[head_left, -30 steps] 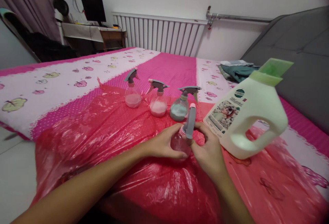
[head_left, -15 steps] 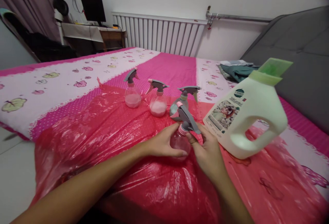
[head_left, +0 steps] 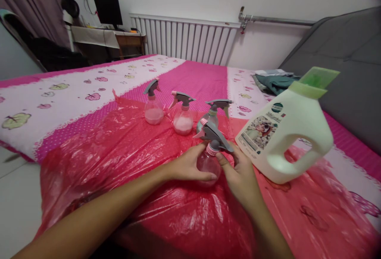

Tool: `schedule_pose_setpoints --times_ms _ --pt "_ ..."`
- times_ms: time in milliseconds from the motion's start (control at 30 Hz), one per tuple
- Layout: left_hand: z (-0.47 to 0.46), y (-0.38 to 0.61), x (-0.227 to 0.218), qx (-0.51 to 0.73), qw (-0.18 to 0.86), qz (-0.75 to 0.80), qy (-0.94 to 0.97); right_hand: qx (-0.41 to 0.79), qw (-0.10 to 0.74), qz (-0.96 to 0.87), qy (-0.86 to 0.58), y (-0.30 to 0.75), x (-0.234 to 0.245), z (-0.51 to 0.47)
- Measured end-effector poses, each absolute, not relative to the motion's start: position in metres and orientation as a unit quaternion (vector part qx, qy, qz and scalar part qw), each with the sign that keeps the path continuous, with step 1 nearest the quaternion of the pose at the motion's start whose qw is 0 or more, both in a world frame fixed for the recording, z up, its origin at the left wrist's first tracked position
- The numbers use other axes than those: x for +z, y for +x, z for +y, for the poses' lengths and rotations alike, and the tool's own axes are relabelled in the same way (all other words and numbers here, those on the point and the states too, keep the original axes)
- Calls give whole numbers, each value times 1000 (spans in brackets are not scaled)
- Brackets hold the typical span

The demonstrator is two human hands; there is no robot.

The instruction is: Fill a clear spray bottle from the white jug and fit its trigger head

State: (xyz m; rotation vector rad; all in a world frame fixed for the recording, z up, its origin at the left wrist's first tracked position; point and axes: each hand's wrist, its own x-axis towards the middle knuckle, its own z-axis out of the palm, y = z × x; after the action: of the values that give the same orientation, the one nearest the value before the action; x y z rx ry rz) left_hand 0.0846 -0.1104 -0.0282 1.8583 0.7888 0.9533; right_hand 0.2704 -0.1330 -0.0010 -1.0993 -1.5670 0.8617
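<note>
A small clear spray bottle [head_left: 208, 164] with a grey trigger head [head_left: 214, 135] stands on the red plastic sheet [head_left: 119, 152] in front of me. My left hand [head_left: 189, 165] wraps round its round body. My right hand [head_left: 239, 171] pinches the pink collar under the trigger head, fingers closed. Three more spray bottles stand in a row behind: one with pink liquid [head_left: 153, 110], a second with pink liquid [head_left: 182, 120], and a third with bluish liquid [head_left: 210, 117], partly hidden by the held head.
A big white detergent jug [head_left: 290, 136] with a green cap leans at the right. The sheet lies on a pink-and-white bedspread [head_left: 74, 92]. Folded clothes [head_left: 275, 81], a grey headboard [head_left: 348, 64], a radiator [head_left: 184, 41] and a desk with a monitor [head_left: 108, 11] are beyond.
The trigger head has turned on the bottle, its nozzle swinging from pointing up to pointing left. My right hand's fingers shifted round the collar. My left hand stayed on the body.
</note>
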Motion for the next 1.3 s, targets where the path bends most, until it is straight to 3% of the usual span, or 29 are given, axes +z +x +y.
schedule_pose_setpoints --times_ms 1300 --pt "-110 87 -29 396 445 264 759 327 499 -655 -465 263 2 -133"
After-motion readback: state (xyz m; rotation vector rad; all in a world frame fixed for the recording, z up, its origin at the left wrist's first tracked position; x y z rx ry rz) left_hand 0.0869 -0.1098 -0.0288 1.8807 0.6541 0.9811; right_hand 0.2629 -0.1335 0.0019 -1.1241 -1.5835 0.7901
